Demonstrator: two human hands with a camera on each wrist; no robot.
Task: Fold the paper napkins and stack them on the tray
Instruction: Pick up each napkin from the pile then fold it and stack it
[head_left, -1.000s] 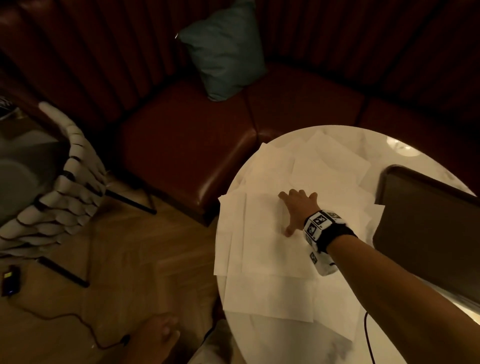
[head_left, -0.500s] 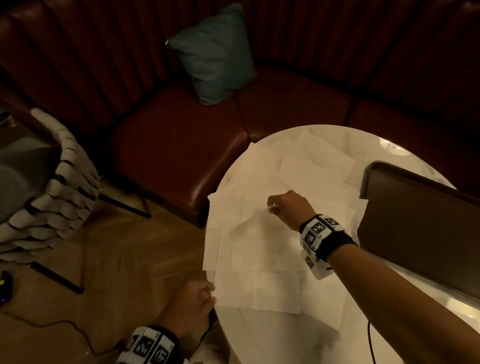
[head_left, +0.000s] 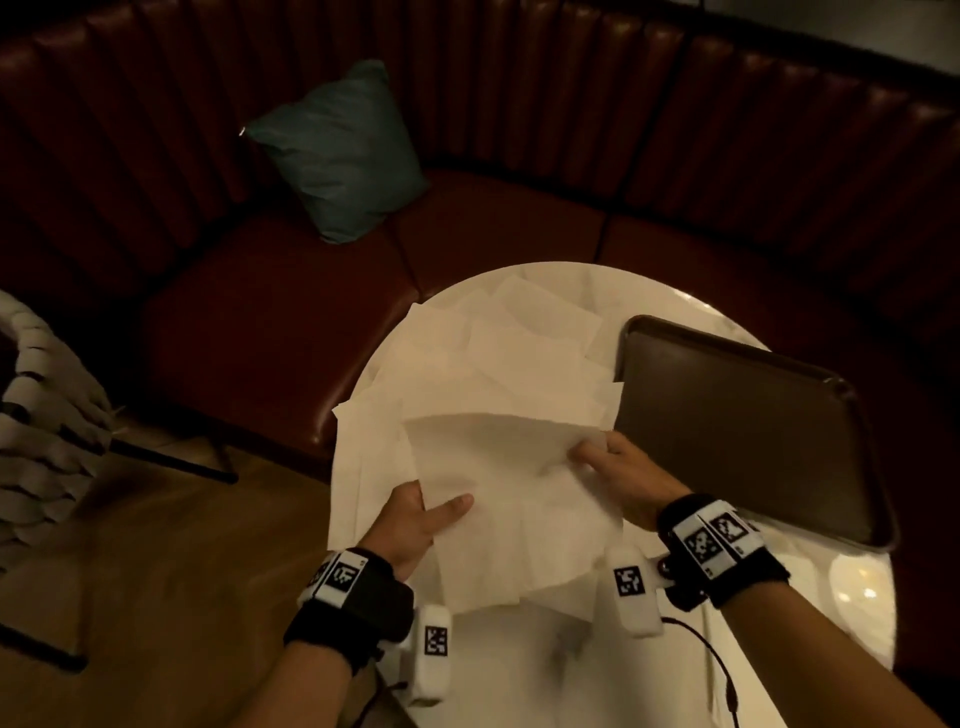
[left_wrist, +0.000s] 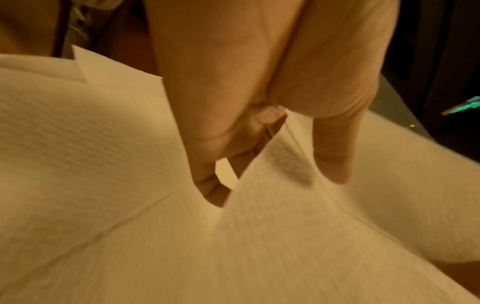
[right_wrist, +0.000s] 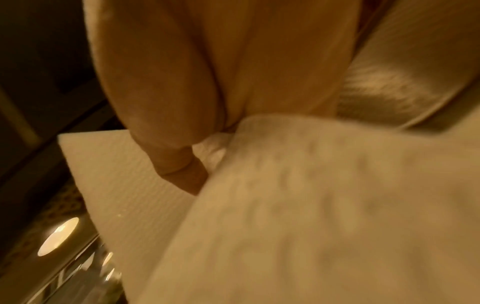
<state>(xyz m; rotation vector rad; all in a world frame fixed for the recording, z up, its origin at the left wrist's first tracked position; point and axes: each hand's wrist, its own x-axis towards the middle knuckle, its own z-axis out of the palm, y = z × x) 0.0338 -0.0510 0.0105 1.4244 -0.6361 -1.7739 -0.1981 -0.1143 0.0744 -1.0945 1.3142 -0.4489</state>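
Note:
A white paper napkin (head_left: 511, 499) is lifted off the pile, held between both hands. My left hand (head_left: 423, 512) pinches its left edge, thumb on top and fingers under; the left wrist view shows the napkin (left_wrist: 259, 236) gripped at that edge by the left hand (left_wrist: 259, 160). My right hand (head_left: 605, 457) pinches the upper right corner; in the blurred right wrist view the right hand (right_wrist: 207, 164) grips the napkin (right_wrist: 311, 205). Several unfolded napkins (head_left: 509, 358) lie spread on the round table. The dark rectangular tray (head_left: 737, 431) stands to the right with nothing on it.
The round white table (head_left: 571, 670) stands before a curved red leather bench (head_left: 270, 322) with a teal cushion (head_left: 337, 150). A white woven chair (head_left: 36, 441) is at the left on the wooden floor. A black cable (head_left: 711, 665) trails off my right wrist.
My right hand went from pressing flat on the pile to pinching one napkin and lifting it. My left hand came up from below the table edge and took the napkin's left edge.

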